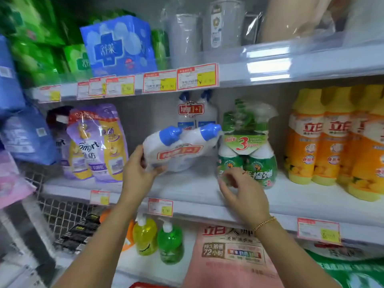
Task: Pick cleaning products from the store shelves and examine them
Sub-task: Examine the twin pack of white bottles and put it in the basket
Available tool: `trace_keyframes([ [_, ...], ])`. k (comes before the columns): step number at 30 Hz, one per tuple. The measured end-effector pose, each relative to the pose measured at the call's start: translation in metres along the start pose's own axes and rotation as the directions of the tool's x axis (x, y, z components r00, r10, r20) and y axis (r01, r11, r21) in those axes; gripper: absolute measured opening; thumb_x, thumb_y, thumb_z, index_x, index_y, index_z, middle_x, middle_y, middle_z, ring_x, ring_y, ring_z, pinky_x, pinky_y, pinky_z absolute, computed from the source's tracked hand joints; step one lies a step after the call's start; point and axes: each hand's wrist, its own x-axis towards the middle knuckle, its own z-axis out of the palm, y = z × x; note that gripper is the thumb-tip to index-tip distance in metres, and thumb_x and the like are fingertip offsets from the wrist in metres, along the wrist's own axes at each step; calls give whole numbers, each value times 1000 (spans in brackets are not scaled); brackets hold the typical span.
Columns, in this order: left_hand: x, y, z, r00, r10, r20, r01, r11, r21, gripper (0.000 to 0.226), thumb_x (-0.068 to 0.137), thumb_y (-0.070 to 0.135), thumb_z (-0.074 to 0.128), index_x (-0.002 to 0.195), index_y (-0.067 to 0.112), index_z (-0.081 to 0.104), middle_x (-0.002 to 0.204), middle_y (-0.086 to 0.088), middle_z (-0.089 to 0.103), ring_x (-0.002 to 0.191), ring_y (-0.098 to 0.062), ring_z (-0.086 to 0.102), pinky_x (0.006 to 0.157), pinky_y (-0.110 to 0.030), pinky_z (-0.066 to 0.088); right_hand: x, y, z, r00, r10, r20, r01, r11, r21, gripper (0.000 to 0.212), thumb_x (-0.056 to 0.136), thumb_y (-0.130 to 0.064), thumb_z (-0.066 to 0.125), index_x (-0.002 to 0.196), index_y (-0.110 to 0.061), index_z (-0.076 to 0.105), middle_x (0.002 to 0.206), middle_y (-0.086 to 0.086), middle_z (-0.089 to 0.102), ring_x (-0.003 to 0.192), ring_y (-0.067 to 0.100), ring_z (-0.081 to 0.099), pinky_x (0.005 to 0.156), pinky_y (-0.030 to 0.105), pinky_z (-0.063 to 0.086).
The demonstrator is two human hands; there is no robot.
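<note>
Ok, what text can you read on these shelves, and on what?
"1+1": red band on the shrink-wrapped twin pack of white bottles with blue caps, gripped by the left hand.
"3": green trigger-spray bottle pack.
"omfort": purple refill pouch.
"72": pink bag below.
"立白": orange-yellow bottles.
Red-and-yellow shelf price tags: too blurred.

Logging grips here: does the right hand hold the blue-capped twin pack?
No: the left hand grips the twin pack; the right hand holds nothing, near the green bottles.
</note>
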Motion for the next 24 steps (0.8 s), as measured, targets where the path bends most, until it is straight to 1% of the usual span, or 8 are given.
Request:
trace_keyframes([
  [3, -30, 23, -26, 998, 44, -49, -43, 999, 13, 64, 65, 5, 84, 101, 46, 52, 94, 19, 64, 85, 3, 60, 76, -15, 48, -5, -10, -12, 993, 53, -104, -23, 962, 271, 24, 85, -28, 66, 105, -17, 58, 99, -3, 60, 86, 13, 59, 77, 39, 52],
  [6, -49, 41, -43, 998, 31, -54, -31, 999, -6, 53, 65, 12, 87, 109, 23, 61, 102, 2, 68, 91, -4, 64, 75, -12, 48, -18, -26, -23, 989, 94, -114, -39, 910, 414, 48, 80, -26, 74, 123, -21, 51, 118, -6, 56, 107, 11, 57, 89, 37, 51],
  [9, -65, 72, -48, 998, 21, -67, -27, 996, -90, 50, 65, 4, 85, 108, 6, 61, 98, 0, 70, 79, 7, 63, 67, -7, 46, -35, -36, -33, 996, 81, -36, -57, 900, 433, 72, 79, -33, 73, 140, -24, 37, 139, -9, 42, 125, 5, 44, 100, 36, 46],
  [13, -75, 107, -42, 996, -44, -77, 21, 961, -277, 45, 69, 6, 81, 107, 15, 59, 91, 13, 72, 85, 0, 68, 70, -21, 57, -56, -49, -45, 973, -199, -114, 214, 966, 144, 94, 73, -39, 76, 148, -21, 23, 155, 0, 22, 143, 14, 22, 114, 31, 26],
  [15, -79, 119, -40, 989, -136, -55, 103, 914, -393, 35, 72, 9, 79, 100, 19, 60, 86, 13, 73, 85, -13, 71, 59, -34, 59, -66, -59, -48, 913, -398, -93, 398, 917, -22, 98, 69, -39, 79, 148, -21, 23, 156, 4, 18, 145, 19, 17, 115, 33, 23],
  [17, -84, 130, -37, 974, -224, 24, 205, 835, -511, 31, 76, 11, 76, 102, 18, 60, 90, 7, 74, 83, -19, 72, 51, -31, 56, -71, -65, -47, 848, -525, -73, 513, 848, -134, 95, 69, -31, 82, 146, -23, 27, 155, 7, 18, 145, 25, 17, 116, 38, 22],
  [21, -92, 145, -34, 940, -281, 193, 340, 745, -573, 41, 72, 24, 74, 111, 17, 61, 105, -6, 73, 77, -21, 73, 48, -32, 55, -68, -71, -49, 773, -590, -235, 544, 806, -233, 85, 70, 9, 74, 140, -21, 37, 149, 11, 27, 142, 33, 24, 117, 43, 23],
  [24, -95, 154, -36, 940, -255, 227, 341, 746, -572, 42, 68, 29, 73, 108, 20, 63, 102, -5, 74, 78, -22, 73, 50, -34, 56, -59, -75, -61, 714, -620, -327, 556, 785, -273, 63, 84, 1, 65, 137, -19, 39, 145, 11, 33, 138, 35, 30, 115, 45, 26],
])
